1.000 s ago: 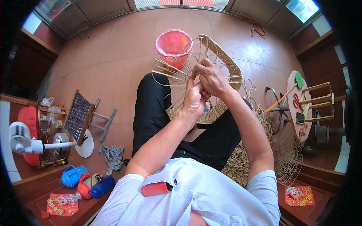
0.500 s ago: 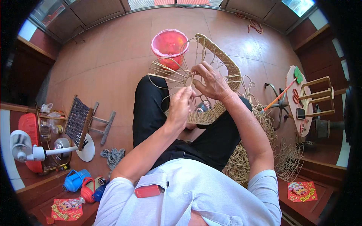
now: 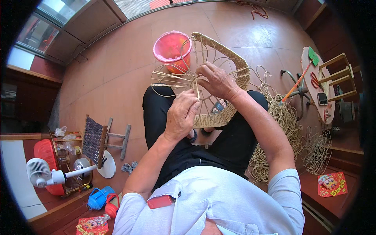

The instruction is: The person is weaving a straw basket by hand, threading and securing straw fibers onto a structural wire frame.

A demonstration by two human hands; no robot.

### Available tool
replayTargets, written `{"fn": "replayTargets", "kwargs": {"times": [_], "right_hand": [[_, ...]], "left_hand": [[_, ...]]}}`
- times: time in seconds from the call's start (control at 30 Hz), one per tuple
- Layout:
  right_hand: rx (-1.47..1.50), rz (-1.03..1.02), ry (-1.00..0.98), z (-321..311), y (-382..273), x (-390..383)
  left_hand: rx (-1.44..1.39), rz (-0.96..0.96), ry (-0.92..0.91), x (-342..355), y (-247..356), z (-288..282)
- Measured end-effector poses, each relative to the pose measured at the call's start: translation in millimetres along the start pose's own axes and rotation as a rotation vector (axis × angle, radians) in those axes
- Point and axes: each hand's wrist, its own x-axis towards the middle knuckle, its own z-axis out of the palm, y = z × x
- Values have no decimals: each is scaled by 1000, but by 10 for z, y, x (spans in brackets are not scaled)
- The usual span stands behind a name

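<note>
Over my lap rests a round wire frame, its rim partly wrapped in a band of woven straw cord point(image 3: 239, 65). My left hand point(image 3: 180, 115) is closed, pinching a pale strand of cord point(image 3: 197, 91) just below the frame's hub. That strand runs up to the hub, where several wires meet. My right hand point(image 3: 217, 81) bends over the hub from the right, its fingers closed against the wires and cord; its fingertips are partly hidden. More pale cords stretch across the wire loops point(image 3: 168, 80) on the left side.
A pink-and-red bucket point(image 3: 181, 64) stands beyond the frame. A heap of loose cord point(image 3: 274, 137) lies by my right leg, with bare wire frames point(image 3: 316, 150) beyond it. To the left are a woven-seat stool point(image 3: 95, 139) and a white fan point(image 3: 39, 172).
My left hand has drawn down slightly from the hub, and more of the strand shows. My right hand stays at the hub. The whole view has turned a little.
</note>
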Motion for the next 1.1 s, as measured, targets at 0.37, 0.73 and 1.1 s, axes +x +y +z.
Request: {"fn": "replayTargets", "kwargs": {"times": [0.37,0.73,1.1], "right_hand": [[0,-23,-26,-11,-17,7],[54,-12,13,-4,2,-1],[18,-2,38,38,-50,10]], "left_hand": [[-20,-26,-119,350,105,-28],[-1037,-707,7,467,176,98],[-198,-498,43,1119,-1093,-1148]]}}
